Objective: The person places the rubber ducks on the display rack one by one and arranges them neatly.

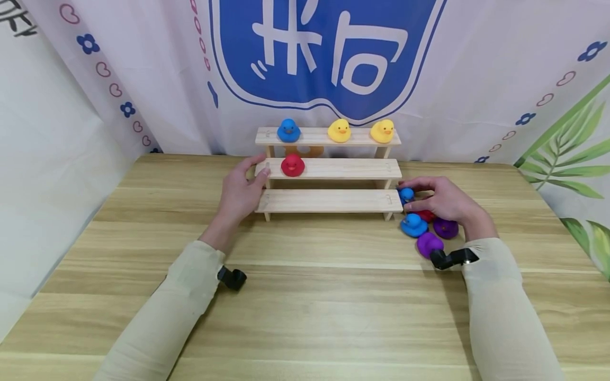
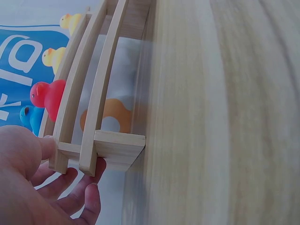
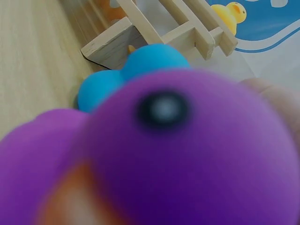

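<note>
My left hand (image 1: 240, 193) grips the left end of the three-tier wooden stand (image 1: 329, 201). In the left wrist view its thumb lies on the middle board, with the fingers below. Beside the stand's right end, my right hand (image 1: 447, 200) pinches a blue rubber duck (image 1: 406, 196) between thumb and fingers. Close around that hand are another blue duck (image 1: 413, 226), a partly hidden red duck (image 1: 425, 215) and two purple ducks (image 1: 430, 244). A purple duck (image 3: 211, 154) fills much of the right wrist view and hides most of the hand.
On the top tier sit a blue duck (image 1: 288, 130), a yellow duck (image 1: 339, 130) and a second yellow duck (image 1: 383, 131). A red duck (image 1: 293, 165) is on the middle tier, towards the left. Behind the stand hangs a printed cloth (image 1: 181, 116) at the back of the wooden table (image 1: 310, 317).
</note>
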Demonstrator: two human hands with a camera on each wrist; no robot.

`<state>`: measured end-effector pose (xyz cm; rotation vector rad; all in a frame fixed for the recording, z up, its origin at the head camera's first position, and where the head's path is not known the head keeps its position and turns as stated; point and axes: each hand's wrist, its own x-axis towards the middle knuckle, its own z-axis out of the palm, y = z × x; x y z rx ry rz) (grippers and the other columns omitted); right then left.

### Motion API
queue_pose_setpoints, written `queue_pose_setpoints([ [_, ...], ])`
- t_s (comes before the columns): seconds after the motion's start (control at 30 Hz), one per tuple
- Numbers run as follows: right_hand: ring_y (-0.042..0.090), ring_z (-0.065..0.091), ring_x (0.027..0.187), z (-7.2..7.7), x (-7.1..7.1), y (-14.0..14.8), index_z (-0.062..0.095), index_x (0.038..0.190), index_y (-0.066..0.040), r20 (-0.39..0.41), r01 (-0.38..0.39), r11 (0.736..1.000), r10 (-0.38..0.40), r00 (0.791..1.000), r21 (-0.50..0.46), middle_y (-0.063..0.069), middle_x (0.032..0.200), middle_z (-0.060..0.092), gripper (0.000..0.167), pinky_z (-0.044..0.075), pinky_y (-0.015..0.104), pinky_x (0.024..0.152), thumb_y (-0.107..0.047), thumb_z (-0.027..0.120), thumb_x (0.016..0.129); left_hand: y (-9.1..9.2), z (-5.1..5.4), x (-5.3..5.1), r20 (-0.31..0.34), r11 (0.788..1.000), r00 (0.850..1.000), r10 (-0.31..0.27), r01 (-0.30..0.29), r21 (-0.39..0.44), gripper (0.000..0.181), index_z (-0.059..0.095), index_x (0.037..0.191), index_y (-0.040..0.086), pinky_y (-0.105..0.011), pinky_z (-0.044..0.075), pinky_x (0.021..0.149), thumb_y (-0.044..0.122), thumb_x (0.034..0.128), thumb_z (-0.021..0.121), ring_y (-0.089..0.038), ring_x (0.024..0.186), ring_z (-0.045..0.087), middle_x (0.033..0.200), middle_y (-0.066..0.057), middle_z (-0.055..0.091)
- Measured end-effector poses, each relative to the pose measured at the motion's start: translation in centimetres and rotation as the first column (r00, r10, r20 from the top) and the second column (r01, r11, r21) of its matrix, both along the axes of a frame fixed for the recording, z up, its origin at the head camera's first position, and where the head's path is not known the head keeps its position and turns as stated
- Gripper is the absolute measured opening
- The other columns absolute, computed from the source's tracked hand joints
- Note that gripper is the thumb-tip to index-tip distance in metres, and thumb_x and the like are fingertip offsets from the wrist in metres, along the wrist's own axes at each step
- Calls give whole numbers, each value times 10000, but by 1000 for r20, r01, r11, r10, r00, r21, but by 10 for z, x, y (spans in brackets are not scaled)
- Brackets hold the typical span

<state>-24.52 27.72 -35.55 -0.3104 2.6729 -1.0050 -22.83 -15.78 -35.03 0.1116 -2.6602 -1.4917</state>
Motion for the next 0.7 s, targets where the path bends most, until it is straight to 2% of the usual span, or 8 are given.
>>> queue_pose_setpoints([
  [0.43,452,501,1439,4,-1,-1,625,1469,-154,-17,20,1000,-20,1000,15,214,1509,596,502,382,673,1186,-286,754,1002,0,1,0,2,1000,1000,-4,4,4,485,508,1585,251,-232,486,570,335,1110,563,-136,632,587,1663,-71,458],
  [0.57,420,538,1413,8,0,-2,602,1482,-159,-5,55,998,-56,998,-24,199,1504,597,513,480,603,1138,-333,733,1018,1,1,0,12,1000,1000,-1,1,17,485,508,1584,265,-235,480,562,338,1108,565,-138,602,553,1653,-67,467],
  [0.7,404,573,1362,14,2,-3,592,1488,-161,-12,88,995,-89,996,-51,184,1490,598,528,561,480,1038,-373,721,1022,1,1,0,12,1000,1000,-1,1,17,484,509,1584,269,-231,489,572,339,1108,566,-129,591,541,1663,-64,460],
])
